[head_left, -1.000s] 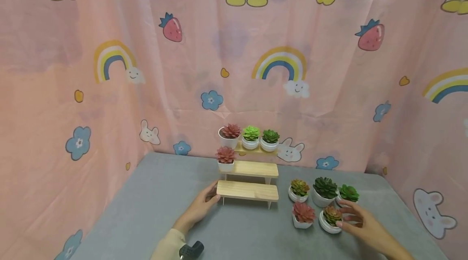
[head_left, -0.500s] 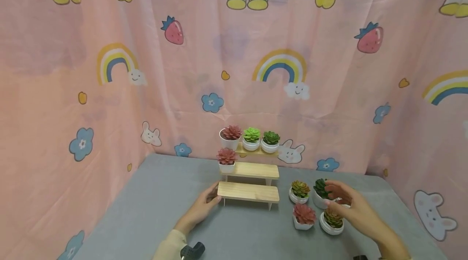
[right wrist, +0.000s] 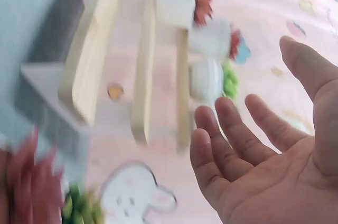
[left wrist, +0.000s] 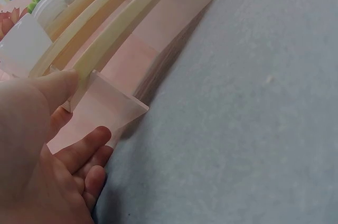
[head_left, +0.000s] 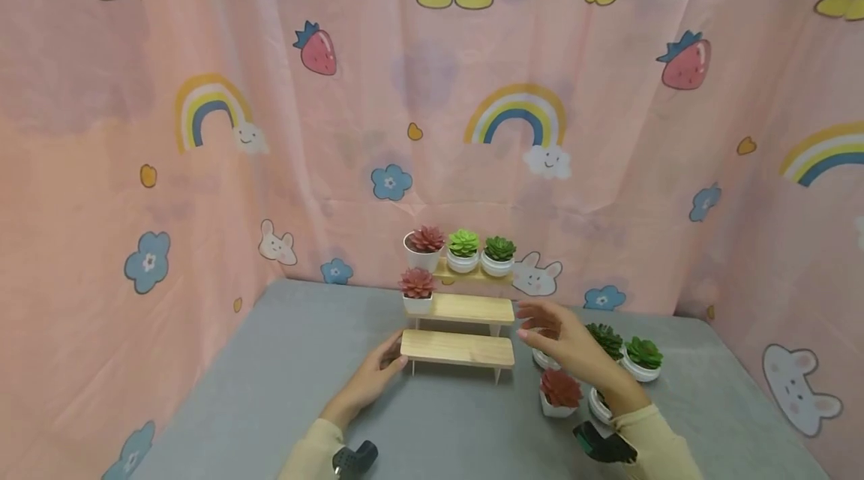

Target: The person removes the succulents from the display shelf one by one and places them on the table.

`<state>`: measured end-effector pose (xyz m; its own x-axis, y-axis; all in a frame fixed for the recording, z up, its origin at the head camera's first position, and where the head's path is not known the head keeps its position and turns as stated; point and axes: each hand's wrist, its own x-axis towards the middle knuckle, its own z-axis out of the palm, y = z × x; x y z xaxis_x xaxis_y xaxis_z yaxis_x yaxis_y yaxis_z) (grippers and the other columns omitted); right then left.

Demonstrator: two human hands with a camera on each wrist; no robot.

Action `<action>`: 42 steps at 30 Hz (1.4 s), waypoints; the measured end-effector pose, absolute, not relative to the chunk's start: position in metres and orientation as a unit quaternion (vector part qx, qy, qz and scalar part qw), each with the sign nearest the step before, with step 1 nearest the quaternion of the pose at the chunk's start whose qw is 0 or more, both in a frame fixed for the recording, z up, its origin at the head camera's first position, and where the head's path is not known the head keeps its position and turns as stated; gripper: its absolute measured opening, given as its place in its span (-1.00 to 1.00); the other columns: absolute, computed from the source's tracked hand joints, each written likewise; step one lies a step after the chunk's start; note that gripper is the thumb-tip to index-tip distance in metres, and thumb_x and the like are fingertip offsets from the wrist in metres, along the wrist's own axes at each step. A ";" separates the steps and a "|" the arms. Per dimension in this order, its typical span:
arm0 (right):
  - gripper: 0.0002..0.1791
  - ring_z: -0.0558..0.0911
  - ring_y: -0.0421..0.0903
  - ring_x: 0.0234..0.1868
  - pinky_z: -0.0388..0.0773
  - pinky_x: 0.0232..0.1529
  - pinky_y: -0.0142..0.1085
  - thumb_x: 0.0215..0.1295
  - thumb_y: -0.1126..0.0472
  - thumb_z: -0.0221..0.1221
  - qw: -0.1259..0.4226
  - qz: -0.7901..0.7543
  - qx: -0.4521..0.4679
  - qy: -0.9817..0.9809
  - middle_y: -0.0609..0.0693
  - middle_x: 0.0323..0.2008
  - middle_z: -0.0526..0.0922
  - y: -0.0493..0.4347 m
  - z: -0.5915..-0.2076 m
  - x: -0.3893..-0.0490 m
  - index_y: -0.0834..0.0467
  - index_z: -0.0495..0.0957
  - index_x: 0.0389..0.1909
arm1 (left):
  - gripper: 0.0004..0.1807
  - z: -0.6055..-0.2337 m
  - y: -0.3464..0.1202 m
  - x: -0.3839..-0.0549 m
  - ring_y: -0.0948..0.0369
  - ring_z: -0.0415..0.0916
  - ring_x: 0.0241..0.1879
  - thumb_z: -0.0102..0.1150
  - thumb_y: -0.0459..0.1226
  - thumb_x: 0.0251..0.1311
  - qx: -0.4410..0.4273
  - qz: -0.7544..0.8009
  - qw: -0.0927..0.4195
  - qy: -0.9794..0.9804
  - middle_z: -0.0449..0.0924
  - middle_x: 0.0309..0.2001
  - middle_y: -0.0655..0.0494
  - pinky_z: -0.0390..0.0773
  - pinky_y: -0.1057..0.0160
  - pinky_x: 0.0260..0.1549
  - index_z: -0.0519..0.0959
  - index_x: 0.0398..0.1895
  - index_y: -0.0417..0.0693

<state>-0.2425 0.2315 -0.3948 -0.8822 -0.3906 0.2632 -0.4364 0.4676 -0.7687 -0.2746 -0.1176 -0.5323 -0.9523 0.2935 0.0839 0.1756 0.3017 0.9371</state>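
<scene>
A three-tier wooden plant stand (head_left: pixel 459 349) with clear side panels stands at the table's middle. My left hand (head_left: pixel 370 379) holds the left end of its front step, thumb on the board in the left wrist view. A red succulent (head_left: pixel 417 283) in a white pot sits on the middle step's left end. On the top step are another red succulent (head_left: pixel 427 240), a light green succulent (head_left: pixel 463 243) and a dark green succulent (head_left: pixel 499 248). My right hand (head_left: pixel 570 341), fingers loosely spread and palm bare in the right wrist view, hovers right of the stand.
Right of the stand, a potted red succulent (head_left: pixel 560 388), a dark green one (head_left: pixel 604 340) and a green one (head_left: pixel 643 353) stand on the grey table (head_left: pixel 270 390). My right hand and forearm partly hide other pots there. A patterned pink curtain (head_left: pixel 432 52) hangs behind.
My right hand has moved left from the pots on the right to beside the stand, carrying nothing. The left hand has stayed on the stand's front step.
</scene>
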 end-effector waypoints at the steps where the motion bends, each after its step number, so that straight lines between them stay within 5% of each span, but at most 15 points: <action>1: -0.46 0.60 0.23 0.15 0.58 0.12 0.03 0.48 0.15 0.18 0.020 0.463 0.246 -0.851 0.29 0.21 0.56 0.225 -0.396 -0.247 0.27 0.36 0.37 | -0.29 -0.531 -0.118 -0.275 -0.19 0.37 0.37 0.04 -0.06 0.51 0.146 0.572 0.050 0.805 0.43 0.37 -0.26 0.34 -0.27 0.33 0.11 0.59 -0.11; 20: -0.35 0.46 0.35 0.32 0.42 0.33 0.20 0.35 0.26 0.27 -0.002 0.533 0.202 -0.822 0.39 0.32 0.45 0.117 -0.408 -0.307 0.29 0.30 0.41 | -0.31 -0.527 -0.117 -0.282 -0.16 0.41 0.35 0.03 -0.13 0.52 0.170 0.572 0.032 0.802 0.45 0.35 -0.27 0.41 -0.18 0.31 0.12 0.58 -0.19; 35: -0.32 0.54 0.22 0.25 0.50 0.29 0.08 0.32 0.26 0.30 -0.013 0.569 0.172 -0.804 0.30 0.24 0.53 0.088 -0.414 -0.322 0.30 0.30 0.42 | -0.31 -0.530 -0.116 -0.278 -0.15 0.41 0.34 0.04 -0.11 0.51 0.159 0.575 0.048 0.801 0.47 0.33 -0.25 0.37 -0.25 0.32 0.12 0.59 -0.13; 42: -0.47 0.60 0.20 0.16 0.59 0.19 0.03 0.30 0.27 0.33 -0.006 0.557 0.166 -0.814 0.27 0.16 0.58 0.086 -0.417 -0.321 0.25 0.45 0.26 | -0.28 -0.534 -0.118 -0.278 -0.17 0.39 0.35 0.02 -0.05 0.51 0.158 0.575 0.050 0.801 0.43 0.36 -0.28 0.35 -0.27 0.33 0.11 0.59 -0.13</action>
